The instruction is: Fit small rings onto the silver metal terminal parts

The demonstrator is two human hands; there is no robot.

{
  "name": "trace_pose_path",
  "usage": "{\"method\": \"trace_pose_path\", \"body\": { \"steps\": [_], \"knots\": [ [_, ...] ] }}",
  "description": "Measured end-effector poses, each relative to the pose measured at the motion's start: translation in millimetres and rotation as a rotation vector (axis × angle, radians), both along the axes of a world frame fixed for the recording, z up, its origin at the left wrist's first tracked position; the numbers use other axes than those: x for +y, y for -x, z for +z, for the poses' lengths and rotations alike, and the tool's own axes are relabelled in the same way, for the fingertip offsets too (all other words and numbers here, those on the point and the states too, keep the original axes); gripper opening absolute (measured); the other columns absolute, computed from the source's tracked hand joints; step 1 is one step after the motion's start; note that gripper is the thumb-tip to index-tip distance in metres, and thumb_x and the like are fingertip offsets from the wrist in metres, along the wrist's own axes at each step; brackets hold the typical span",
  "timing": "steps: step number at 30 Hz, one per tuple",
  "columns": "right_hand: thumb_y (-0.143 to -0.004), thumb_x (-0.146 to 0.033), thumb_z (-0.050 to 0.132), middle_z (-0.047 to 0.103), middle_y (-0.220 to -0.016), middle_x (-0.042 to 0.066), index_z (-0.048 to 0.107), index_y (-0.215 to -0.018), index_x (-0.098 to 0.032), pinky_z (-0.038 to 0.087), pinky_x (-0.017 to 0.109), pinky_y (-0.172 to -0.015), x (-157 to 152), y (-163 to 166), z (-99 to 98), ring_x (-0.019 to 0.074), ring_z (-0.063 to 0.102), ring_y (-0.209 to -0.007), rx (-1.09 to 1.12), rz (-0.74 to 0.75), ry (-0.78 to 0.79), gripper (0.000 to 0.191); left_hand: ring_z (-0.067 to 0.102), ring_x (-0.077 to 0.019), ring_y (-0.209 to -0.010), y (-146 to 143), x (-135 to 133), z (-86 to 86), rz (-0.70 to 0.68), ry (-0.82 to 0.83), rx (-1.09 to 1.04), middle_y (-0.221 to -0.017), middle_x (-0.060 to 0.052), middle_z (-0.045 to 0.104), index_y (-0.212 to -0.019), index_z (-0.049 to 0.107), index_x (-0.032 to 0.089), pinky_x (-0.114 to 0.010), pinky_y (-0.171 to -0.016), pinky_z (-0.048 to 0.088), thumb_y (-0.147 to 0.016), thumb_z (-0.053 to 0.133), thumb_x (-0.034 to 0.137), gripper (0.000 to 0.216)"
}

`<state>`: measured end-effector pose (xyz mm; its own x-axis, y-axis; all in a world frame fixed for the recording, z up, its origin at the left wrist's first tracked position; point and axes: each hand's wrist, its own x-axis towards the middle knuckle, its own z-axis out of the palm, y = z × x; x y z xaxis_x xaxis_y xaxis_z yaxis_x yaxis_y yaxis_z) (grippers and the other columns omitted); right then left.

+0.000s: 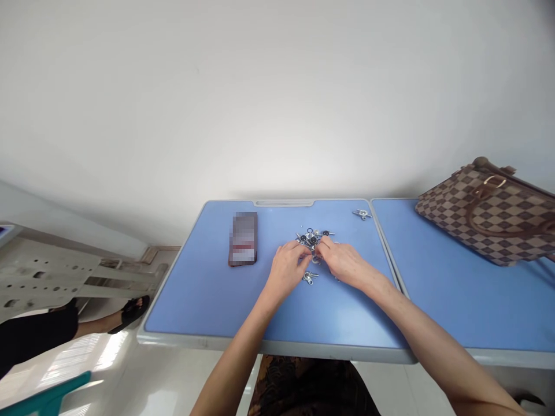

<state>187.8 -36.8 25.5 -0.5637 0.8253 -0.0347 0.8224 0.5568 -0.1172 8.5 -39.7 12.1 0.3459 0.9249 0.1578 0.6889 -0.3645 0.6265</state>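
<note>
My left hand (287,266) and my right hand (340,260) meet over the blue table, fingertips almost touching. Both are closed in a pinch around a small silvery metal part (316,259), which the fingers mostly cover. Just beyond the fingertips lies a pile of small metal parts with black round pieces (314,239) and thin pins. A dark ring (309,230) sits at the pile's far side. Nearer me, beside my left hand, rests a loose metal piece with pins and a ring (308,277). More bits by my right hand are partly hidden.
A phone (243,240) lies left on the blue table (203,294). Another metal piece (362,214) is near the back right. A checkered handbag (498,214) stands on the adjoining table (455,294). Someone's sandaled foot (134,312) and a teal stool edge (65,393) appear at left.
</note>
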Motion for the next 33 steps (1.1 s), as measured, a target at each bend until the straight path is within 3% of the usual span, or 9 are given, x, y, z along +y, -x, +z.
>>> {"method": "trace_pose_path", "body": {
  "steps": [4,7,12,14,17,21,25,33],
  "knots": [
    [-0.092,-0.006,0.038,0.057,-0.096,0.007,0.057,-0.096,-0.013,0.027,0.027,-0.051,-0.7,-1.4,-2.3,0.0127,0.05,-0.06,0.099,-0.039,-0.029,0.021,0.058,-0.0184,-0.081,-9.1,6.6,1.6,-0.027,-0.009,0.035,-0.089,-0.003,0.065,-0.078,0.067,0.021,-0.033,-0.078,0.041,-0.084,0.062,0.019,0.008],
    [-0.091,-0.006,0.038,0.058,-0.098,0.007,0.057,-0.097,-0.015,0.029,0.026,-0.052,-0.6,-5.5,-4.9,0.0124,0.05,-0.061,0.242,-0.059,-0.031,0.021,0.058,-0.0162,-0.077,-8.2,8.4,0.9,-0.015,0.027,-0.057,-0.083,-0.002,0.066,-0.074,0.066,0.021,-0.031,-0.076,0.042,-0.084,0.058,0.015,0.014],
    [-0.096,-0.015,0.04,0.06,-0.094,0.004,0.058,-0.097,-0.018,0.039,0.024,-0.064,-3.7,-15.6,-3.3,0.0131,0.055,-0.073,0.621,-0.086,0.031,0.018,0.062,-0.0154,-0.072,2.9,8.2,-6.4,0.003,0.348,-0.48,-0.074,-0.001,0.068,-0.078,0.064,0.019,-0.028,-0.071,0.049,-0.083,0.06,0.034,0.017],
    [-0.096,-0.02,0.043,0.061,-0.089,0.003,0.06,-0.095,-0.019,0.04,0.024,-0.064,-6.3,-16.1,-1.8,0.0129,0.055,-0.073,0.707,-0.094,0.089,0.017,0.064,-0.0165,-0.07,5.2,7.2,-9.6,-0.018,0.486,-0.617,-0.074,-0.003,0.07,-0.079,0.064,0.017,-0.029,-0.069,0.052,-0.08,0.064,0.042,0.025],
    [-0.094,-0.022,0.046,0.062,-0.086,0.003,0.062,-0.089,-0.019,0.04,0.024,-0.062,-10.0,-13.1,-0.1,0.0129,0.054,-0.071,0.75,-0.087,0.168,0.017,0.066,-0.0165,-0.067,4.5,5.0,-11.2,-0.019,0.569,-0.707,-0.074,-0.004,0.071,-0.08,0.065,0.015,-0.03,-0.067,0.054,-0.075,0.069,0.044,0.029],
    [-0.092,-0.022,0.049,0.061,-0.081,0.002,0.062,-0.085,-0.019,0.039,0.024,-0.061,-12.1,-9.7,2.3,0.0131,0.052,-0.07,0.757,-0.118,0.224,0.016,0.064,-0.0143,-0.064,2.4,2.2,-9.0,-0.013,0.563,-0.707,-0.071,-0.004,0.07,-0.077,0.066,0.016,-0.027,-0.062,0.052,-0.077,0.068,0.041,0.026],
    [-0.091,-0.022,0.049,0.06,-0.077,-0.001,0.061,-0.081,-0.019,0.037,0.024,-0.061,-12.9,-9.1,4.4,0.0116,0.05,-0.065,0.746,-0.19,0.305,0.016,0.059,-0.0118,-0.06,4.4,-0.2,-6.5,-0.021,0.483,-0.571,-0.068,-0.002,0.067,-0.075,0.067,0.016,-0.022,-0.054,0.046,-0.083,0.061,0.039,0.025],
    [-0.091,-0.019,0.05,0.061,-0.075,-0.001,0.061,-0.082,-0.019,0.036,0.024,-0.061,-16.2,-7.6,3.4,0.0116,0.049,-0.064,0.685,-0.191,0.363,0.014,0.054,-0.0117,-0.063,8.3,-4.5,-1.7,-0.036,0.376,-0.454,-0.071,0.0,0.063,-0.075,0.066,0.017,-0.022,-0.056,0.041,-0.084,0.06,0.037,0.022]
  ]
}}
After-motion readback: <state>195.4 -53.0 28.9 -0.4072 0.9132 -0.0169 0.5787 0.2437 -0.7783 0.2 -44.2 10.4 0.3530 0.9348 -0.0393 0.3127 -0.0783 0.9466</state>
